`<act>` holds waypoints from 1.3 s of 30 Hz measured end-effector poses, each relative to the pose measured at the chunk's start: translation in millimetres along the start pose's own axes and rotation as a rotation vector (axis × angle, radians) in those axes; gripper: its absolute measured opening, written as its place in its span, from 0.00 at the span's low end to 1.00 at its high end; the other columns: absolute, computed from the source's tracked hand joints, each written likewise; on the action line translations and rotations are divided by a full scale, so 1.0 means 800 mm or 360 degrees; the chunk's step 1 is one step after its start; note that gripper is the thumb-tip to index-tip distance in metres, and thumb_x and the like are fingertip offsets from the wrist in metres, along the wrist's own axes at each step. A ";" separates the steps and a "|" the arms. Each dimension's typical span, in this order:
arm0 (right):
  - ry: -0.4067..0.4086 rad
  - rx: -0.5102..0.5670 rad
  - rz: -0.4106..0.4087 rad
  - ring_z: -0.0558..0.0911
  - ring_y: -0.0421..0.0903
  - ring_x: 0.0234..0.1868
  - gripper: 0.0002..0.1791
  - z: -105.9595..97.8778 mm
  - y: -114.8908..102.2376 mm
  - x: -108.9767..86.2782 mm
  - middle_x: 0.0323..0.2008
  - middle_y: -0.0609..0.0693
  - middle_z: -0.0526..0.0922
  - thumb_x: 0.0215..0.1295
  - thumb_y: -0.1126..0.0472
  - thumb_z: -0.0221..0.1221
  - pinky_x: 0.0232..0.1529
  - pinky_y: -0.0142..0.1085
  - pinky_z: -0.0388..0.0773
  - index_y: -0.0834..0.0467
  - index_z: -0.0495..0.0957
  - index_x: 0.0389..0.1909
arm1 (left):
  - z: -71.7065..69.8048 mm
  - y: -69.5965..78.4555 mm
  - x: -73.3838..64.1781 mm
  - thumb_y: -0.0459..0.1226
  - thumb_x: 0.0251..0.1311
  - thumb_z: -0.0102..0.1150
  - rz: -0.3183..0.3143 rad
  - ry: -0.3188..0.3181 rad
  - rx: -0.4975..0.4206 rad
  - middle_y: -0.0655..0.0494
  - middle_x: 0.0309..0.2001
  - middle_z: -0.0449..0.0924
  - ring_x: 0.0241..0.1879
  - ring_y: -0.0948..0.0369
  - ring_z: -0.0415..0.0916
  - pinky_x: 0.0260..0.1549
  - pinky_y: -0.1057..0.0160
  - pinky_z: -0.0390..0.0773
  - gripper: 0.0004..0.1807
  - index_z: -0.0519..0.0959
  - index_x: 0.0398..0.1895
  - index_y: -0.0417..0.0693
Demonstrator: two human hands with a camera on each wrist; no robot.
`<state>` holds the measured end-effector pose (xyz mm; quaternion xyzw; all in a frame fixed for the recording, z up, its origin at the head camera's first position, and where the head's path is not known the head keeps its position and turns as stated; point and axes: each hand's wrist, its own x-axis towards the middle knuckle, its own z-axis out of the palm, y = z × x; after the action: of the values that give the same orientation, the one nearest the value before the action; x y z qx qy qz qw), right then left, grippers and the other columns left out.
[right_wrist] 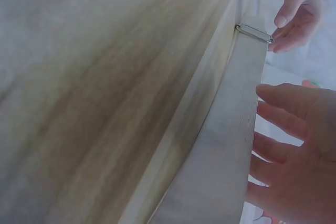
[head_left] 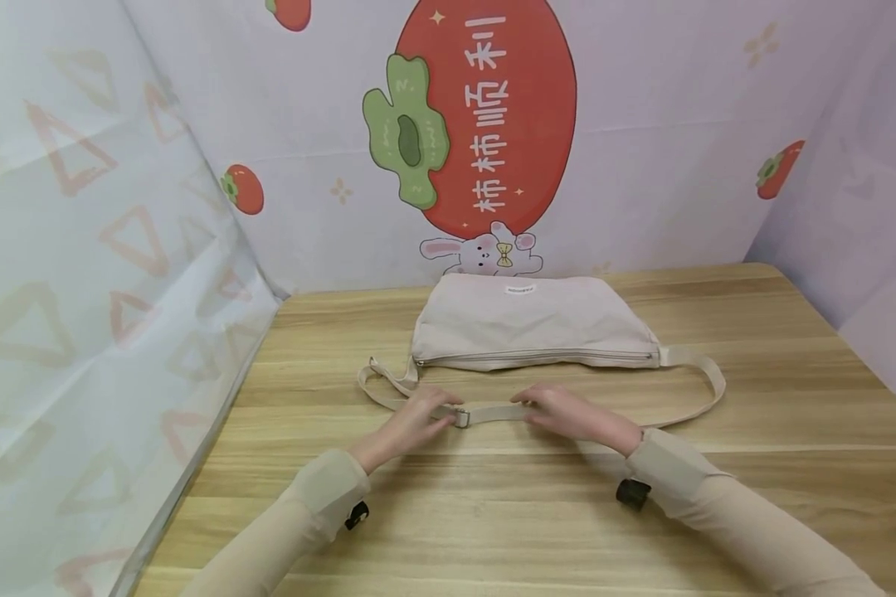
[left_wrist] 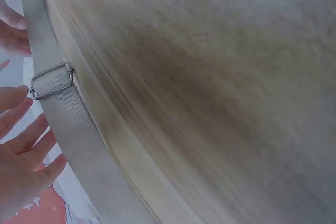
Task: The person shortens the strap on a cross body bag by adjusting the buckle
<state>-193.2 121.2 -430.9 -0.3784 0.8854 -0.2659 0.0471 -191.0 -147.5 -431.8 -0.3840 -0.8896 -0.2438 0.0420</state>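
A pale beige shoulder bag [head_left: 533, 319] lies flat on the wooden table, its zipper side toward me. Its long strap [head_left: 496, 413] loops out in front of it and carries a metal slide buckle [left_wrist: 52, 81]. At the buckle is my left hand [head_left: 418, 419], thumb and fingers loosely spread, the fingertips right at the buckle's end and the strap's edge. Farther right along the strap, my right hand [head_left: 571, 414] has its relaxed fingers [right_wrist: 275, 148] at the strap edge. A short stretch of strap with the buckle shows between both hands.
To the left, a twisted strap end [head_left: 388, 377] curls beside the bag; on the right, the strap [head_left: 709, 381] arcs back to the bag's corner. Behind the wooden table [head_left: 485, 522] hangs a printed cloth [head_left: 627, 166], and another cloth [head_left: 119, 332] drapes along the left side.
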 end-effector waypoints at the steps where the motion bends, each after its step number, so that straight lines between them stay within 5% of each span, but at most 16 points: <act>1: -0.0001 0.0013 -0.0003 0.77 0.51 0.42 0.15 0.001 0.000 0.002 0.42 0.59 0.78 0.57 0.70 0.54 0.42 0.41 0.74 0.67 0.74 0.47 | 0.001 0.000 0.000 0.32 0.52 0.58 0.0007 0.0005 -0.0004 0.50 0.41 0.78 0.45 0.54 0.72 0.49 0.56 0.69 0.13 0.76 0.42 0.41; 18: 0.0074 0.0010 0.0015 0.79 0.49 0.38 0.11 0.013 -0.001 0.018 0.36 0.56 0.81 0.57 0.74 0.52 0.37 0.37 0.76 0.66 0.78 0.38 | 0.010 -0.006 0.009 0.31 0.55 0.55 -0.0131 -0.0140 -0.0141 0.50 0.42 0.79 0.44 0.58 0.74 0.45 0.62 0.73 0.10 0.77 0.41 0.41; 31: 0.0207 0.0448 0.0080 0.78 0.49 0.40 0.10 0.000 0.001 0.012 0.38 0.59 0.80 0.59 0.73 0.52 0.38 0.34 0.75 0.68 0.77 0.39 | -0.008 0.008 0.011 0.31 0.58 0.52 -0.0261 0.0000 -0.0685 0.47 0.38 0.79 0.40 0.55 0.76 0.41 0.65 0.75 0.10 0.74 0.44 0.39; 39: 0.0233 0.0687 0.0141 0.76 0.41 0.37 0.11 -0.015 -0.001 0.007 0.39 0.61 0.80 0.60 0.70 0.52 0.35 0.29 0.73 0.70 0.76 0.41 | -0.018 0.021 0.017 0.29 0.58 0.52 -0.0394 0.0098 -0.0939 0.43 0.37 0.78 0.37 0.57 0.76 0.36 0.67 0.76 0.11 0.74 0.43 0.35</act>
<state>-199.9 122.2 -419.5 -0.2999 0.8248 -0.4735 0.0743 -190.6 -135.5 -408.9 -0.2607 -0.8188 -0.5060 -0.0742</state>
